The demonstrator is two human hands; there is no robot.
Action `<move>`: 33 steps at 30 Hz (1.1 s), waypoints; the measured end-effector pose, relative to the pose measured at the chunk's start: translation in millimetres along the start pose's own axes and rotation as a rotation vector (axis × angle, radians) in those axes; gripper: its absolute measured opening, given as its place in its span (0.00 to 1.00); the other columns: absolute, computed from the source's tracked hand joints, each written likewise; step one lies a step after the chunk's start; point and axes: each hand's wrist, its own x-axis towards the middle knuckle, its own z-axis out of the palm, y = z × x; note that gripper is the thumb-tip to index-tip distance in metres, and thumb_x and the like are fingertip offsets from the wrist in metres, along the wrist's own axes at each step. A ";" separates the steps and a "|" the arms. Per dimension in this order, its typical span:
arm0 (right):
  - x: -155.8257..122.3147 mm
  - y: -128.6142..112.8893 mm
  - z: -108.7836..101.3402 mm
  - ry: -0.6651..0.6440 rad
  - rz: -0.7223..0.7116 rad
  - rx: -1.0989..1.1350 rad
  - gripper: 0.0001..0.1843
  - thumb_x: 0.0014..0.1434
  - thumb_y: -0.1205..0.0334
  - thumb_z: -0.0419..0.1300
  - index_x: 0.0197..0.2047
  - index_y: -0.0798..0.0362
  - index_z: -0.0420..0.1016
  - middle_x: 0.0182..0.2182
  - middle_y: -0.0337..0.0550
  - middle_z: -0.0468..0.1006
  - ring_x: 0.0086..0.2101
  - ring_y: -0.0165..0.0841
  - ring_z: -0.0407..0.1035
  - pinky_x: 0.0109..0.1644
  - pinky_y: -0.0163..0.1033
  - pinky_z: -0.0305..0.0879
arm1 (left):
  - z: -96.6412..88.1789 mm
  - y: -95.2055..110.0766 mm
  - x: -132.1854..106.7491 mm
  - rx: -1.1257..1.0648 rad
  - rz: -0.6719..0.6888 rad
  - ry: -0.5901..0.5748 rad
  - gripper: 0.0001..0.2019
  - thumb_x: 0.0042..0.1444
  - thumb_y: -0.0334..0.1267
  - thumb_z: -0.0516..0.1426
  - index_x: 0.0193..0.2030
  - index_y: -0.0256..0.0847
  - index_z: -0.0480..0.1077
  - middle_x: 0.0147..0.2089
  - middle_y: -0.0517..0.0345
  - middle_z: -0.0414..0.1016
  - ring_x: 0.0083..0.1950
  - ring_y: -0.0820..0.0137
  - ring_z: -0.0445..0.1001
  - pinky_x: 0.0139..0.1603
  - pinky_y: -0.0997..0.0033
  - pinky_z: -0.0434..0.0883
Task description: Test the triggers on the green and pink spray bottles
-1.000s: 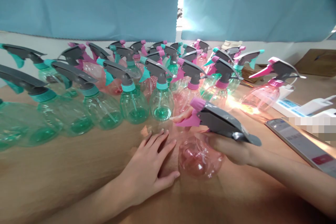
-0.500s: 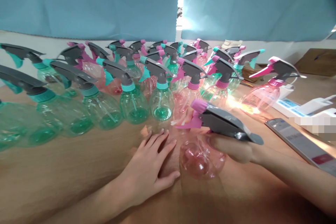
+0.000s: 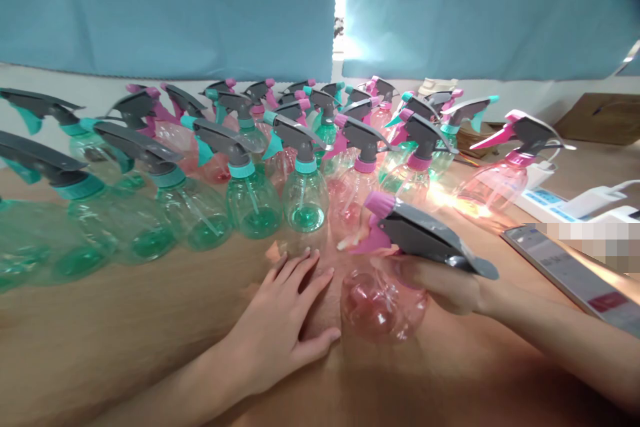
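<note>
My right hand point(image 3: 443, 283) is wrapped round the neck of a pink spray bottle point(image 3: 383, 297) with a grey head and pink nozzle point(image 3: 425, 240); a finger lies on the pink trigger. The bottle's base rests on the wooden table point(image 3: 125, 327). My left hand point(image 3: 280, 327) lies flat on the table just left of the bottle, fingers spread, thumb close to the bottle's side, holding nothing.
Several green and pink spray bottles point(image 3: 253, 180) stand in rows across the back of the table, up to the blue curtain point(image 3: 165, 7). A lone pink bottle point(image 3: 505, 167) stands at right. A phone point(image 3: 570, 273) and a white power strip point(image 3: 575, 203) lie at right.
The finger on the pink trigger has curled in towards the bottle. The view has shifted slightly. My left hand has stayed flat in place.
</note>
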 end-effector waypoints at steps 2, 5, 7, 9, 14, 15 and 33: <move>3.1 -5.1 1.8 0.006 -0.014 0.052 0.05 0.48 0.64 0.55 0.22 0.49 0.65 0.19 0.35 0.65 0.20 0.28 0.60 0.21 0.32 0.61 | -3.8 1.4 1.4 -0.003 -0.010 -0.025 0.31 0.60 0.53 0.56 0.67 0.41 0.61 0.70 0.42 0.57 0.68 0.47 0.56 0.64 0.42 0.57; 7.2 -13.7 4.4 -0.013 -0.029 0.129 0.08 0.47 0.66 0.53 0.19 0.49 0.62 0.16 0.34 0.62 0.21 0.28 0.61 0.23 0.33 0.64 | -10.7 4.2 4.2 -0.009 -0.027 -0.087 0.31 0.59 0.51 0.58 0.66 0.39 0.62 0.70 0.40 0.58 0.68 0.46 0.56 0.64 0.41 0.58; 8.4 -17.4 5.2 -0.014 -0.031 0.136 0.09 0.49 0.67 0.53 0.19 0.49 0.62 0.17 0.34 0.62 0.22 0.28 0.62 0.24 0.32 0.63 | -14.0 5.7 5.7 -0.012 -0.031 -0.103 0.31 0.59 0.50 0.58 0.66 0.38 0.63 0.69 0.39 0.58 0.68 0.45 0.57 0.64 0.41 0.58; 8.2 -18.1 5.7 -0.029 -0.021 0.147 0.08 0.53 0.67 0.55 0.23 0.50 0.66 0.19 0.33 0.64 0.21 0.27 0.60 0.23 0.31 0.60 | -15.5 6.4 6.5 -0.017 -0.029 -0.090 0.30 0.59 0.50 0.59 0.65 0.39 0.64 0.69 0.39 0.59 0.67 0.45 0.58 0.63 0.41 0.59; 4.5 -9.9 7.8 -0.004 -0.015 0.272 0.14 0.50 0.58 0.67 0.41 0.50 0.74 0.22 0.31 0.65 0.20 0.25 0.52 0.21 0.33 0.54 | -12.5 6.6 5.0 -0.025 -0.031 -0.062 0.27 0.59 0.48 0.58 0.64 0.40 0.65 0.69 0.41 0.59 0.67 0.46 0.59 0.63 0.41 0.59; 2.9 -7.8 8.3 0.001 -0.008 0.295 0.17 0.48 0.57 0.69 0.41 0.50 0.74 0.21 0.30 0.63 0.20 0.25 0.50 0.20 0.33 0.52 | -11.2 6.3 4.3 -0.022 -0.030 -0.055 0.28 0.59 0.48 0.58 0.64 0.40 0.64 0.69 0.41 0.58 0.67 0.46 0.58 0.63 0.42 0.59; -51.3 11.1 -28.5 0.201 -0.060 -0.179 0.08 0.59 0.55 0.64 0.41 0.48 0.74 0.36 0.40 0.79 0.38 0.38 0.74 0.43 0.43 0.73 | -4.3 25.4 16.1 0.017 -0.033 0.017 0.24 0.64 0.45 0.55 0.64 0.39 0.63 0.68 0.40 0.60 0.67 0.49 0.59 0.64 0.43 0.61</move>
